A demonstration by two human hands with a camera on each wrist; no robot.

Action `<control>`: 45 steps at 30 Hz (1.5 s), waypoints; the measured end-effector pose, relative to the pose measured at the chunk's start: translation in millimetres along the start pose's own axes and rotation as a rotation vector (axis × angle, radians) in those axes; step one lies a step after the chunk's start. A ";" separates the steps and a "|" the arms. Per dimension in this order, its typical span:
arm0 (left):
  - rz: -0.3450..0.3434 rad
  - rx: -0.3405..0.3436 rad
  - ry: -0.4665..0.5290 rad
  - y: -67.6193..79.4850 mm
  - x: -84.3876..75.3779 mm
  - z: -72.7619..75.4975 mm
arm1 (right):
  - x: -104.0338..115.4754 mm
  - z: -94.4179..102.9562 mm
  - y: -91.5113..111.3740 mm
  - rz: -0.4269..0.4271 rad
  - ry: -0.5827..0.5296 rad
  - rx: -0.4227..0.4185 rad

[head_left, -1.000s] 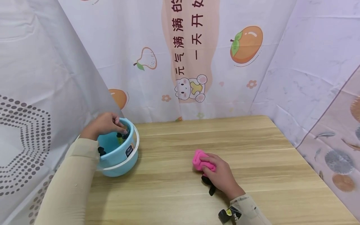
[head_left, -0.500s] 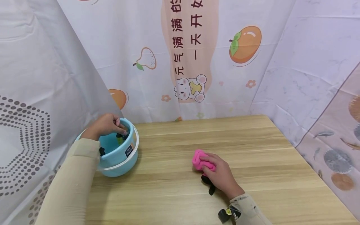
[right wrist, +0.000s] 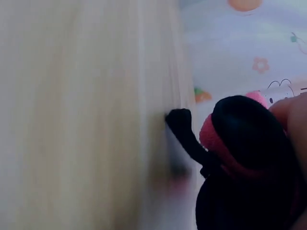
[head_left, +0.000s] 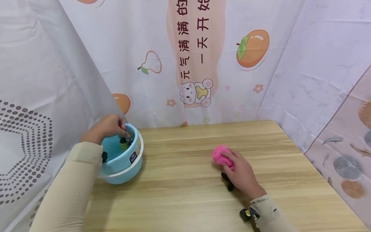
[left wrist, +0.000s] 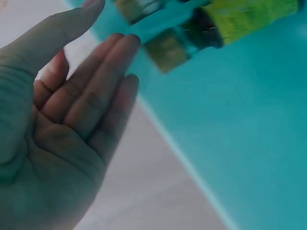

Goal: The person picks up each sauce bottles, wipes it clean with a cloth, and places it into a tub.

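My left hand [head_left: 110, 126] reaches over the rim of a light-blue bucket [head_left: 120, 177]. Inside the bucket lie small bottles; one has a yellow-green label [left wrist: 254, 18] and a brown stopper [left wrist: 167, 50], and another stopper [left wrist: 136, 8] shows beside it. In the left wrist view the fingers are extended, the thumb stands apart, and nothing is between them; the fingertips are right by the stoppers. My right hand [head_left: 242, 172] grips a soft pink cloth bundle [head_left: 222, 156] with black fabric parts [right wrist: 244, 139] hanging beneath it, close over the wooden table.
The bucket stands at the left of the wooden table [head_left: 174, 193], its white handle [head_left: 141, 145] lowered around the side. Behind the table hangs a fruit-printed curtain [head_left: 130, 64], with more patterned cloth to the left and right. A small black device [head_left: 245, 215] sits at my right wrist.
My right hand has moved right and slightly away with the pink cloth bundle. My left fingers have lifted slightly off the bottle in the bucket.
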State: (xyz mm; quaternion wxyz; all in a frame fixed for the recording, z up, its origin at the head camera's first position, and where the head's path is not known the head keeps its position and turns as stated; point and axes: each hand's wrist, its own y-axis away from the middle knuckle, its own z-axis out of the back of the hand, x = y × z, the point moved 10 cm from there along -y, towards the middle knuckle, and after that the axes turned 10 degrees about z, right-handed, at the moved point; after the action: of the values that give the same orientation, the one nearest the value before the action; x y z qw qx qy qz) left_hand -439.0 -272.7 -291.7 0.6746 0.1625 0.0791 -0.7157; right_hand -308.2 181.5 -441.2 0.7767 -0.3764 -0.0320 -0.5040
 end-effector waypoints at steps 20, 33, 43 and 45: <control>-0.226 -0.063 -0.241 63.7 -125.3 0.6 | -30.3 -9.6 3.9 -0.078 0.255 0.420; -0.197 -0.086 -0.302 51.7 -147.6 -88.2 | -21.8 12.3 -32.3 -0.091 0.342 0.430; -0.068 -0.062 -0.288 36.4 -155.3 -141.6 | 21.4 30.4 -86.4 -0.017 0.341 0.421; -0.060 -0.064 -0.287 39.2 -156.3 -141.0 | 26.3 29.9 -90.8 -0.025 0.338 0.428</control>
State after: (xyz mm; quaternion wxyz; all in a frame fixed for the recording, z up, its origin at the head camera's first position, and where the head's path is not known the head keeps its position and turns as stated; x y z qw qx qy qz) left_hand -376.6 -82.0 -366.4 0.6619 0.0347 0.0095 -0.7487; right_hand -358.7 161.1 -358.4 0.8266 -0.1138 -0.0123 -0.5510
